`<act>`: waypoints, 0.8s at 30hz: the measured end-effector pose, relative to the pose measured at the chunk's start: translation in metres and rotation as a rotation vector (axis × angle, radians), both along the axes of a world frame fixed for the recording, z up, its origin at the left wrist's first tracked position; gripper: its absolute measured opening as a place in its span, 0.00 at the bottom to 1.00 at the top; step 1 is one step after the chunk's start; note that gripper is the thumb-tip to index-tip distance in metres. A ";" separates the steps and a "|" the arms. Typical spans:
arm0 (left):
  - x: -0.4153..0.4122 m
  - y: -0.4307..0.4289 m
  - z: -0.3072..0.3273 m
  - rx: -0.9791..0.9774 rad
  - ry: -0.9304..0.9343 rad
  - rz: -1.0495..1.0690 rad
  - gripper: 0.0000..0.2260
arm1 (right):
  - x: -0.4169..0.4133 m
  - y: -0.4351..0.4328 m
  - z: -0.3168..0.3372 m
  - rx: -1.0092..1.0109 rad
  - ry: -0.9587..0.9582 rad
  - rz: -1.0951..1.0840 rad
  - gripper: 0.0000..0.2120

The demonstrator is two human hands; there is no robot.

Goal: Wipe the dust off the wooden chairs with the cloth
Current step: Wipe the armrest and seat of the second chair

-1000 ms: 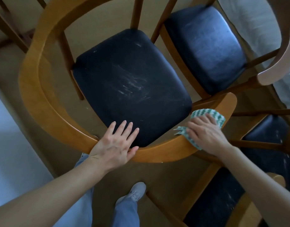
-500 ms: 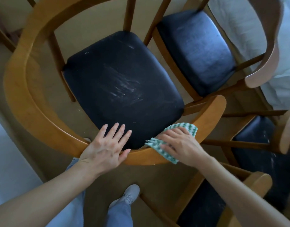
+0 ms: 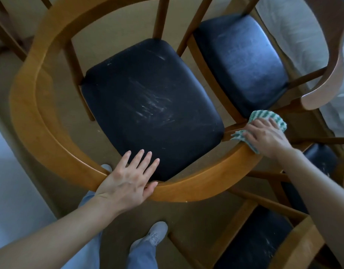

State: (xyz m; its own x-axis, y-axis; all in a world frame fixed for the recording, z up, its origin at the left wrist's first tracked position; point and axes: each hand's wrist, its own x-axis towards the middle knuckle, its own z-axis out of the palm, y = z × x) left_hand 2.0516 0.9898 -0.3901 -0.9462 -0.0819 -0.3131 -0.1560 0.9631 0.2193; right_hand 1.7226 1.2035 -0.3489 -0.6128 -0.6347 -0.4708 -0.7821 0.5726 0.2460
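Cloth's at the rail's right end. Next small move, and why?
Probably draw the right hand and cloth along the curved rail toward the left hand, which rests flat on it; the stretch between them lies uncovered.

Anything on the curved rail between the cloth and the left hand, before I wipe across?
Nothing visible lies on the curved rail between them: bare wood. The left hand itself rests flat on the rail farther along and would block the cloth under the right hand there.

right grip (image 3: 268, 137) slid cloth (image 3: 261, 114) rightward
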 end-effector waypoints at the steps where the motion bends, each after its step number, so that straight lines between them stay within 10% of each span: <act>1: 0.000 0.000 0.000 0.006 -0.004 0.002 0.31 | 0.016 0.001 0.001 -0.035 -0.036 0.022 0.20; 10: 0.001 0.001 0.001 0.042 -0.036 0.005 0.30 | 0.058 0.001 0.005 -0.070 -0.189 0.084 0.29; 14: 0.001 0.000 0.001 0.061 -0.033 0.001 0.30 | -0.008 -0.011 -0.009 0.070 0.025 -0.149 0.21; 19: 0.001 -0.001 0.000 0.089 -0.046 0.004 0.29 | -0.030 -0.017 -0.015 -0.307 -0.045 -0.810 0.29; 24: 0.000 -0.002 0.003 0.119 -0.089 0.003 0.29 | 0.002 -0.009 -0.019 -0.396 0.031 -0.756 0.28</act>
State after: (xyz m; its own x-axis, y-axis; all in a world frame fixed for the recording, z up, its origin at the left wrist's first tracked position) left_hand 2.0518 0.9882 -0.3869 -0.9139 -0.0425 -0.4037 -0.1832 0.9306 0.3168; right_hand 1.7242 1.1940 -0.3683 -0.9468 -0.1641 -0.2767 -0.1511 0.9862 -0.0678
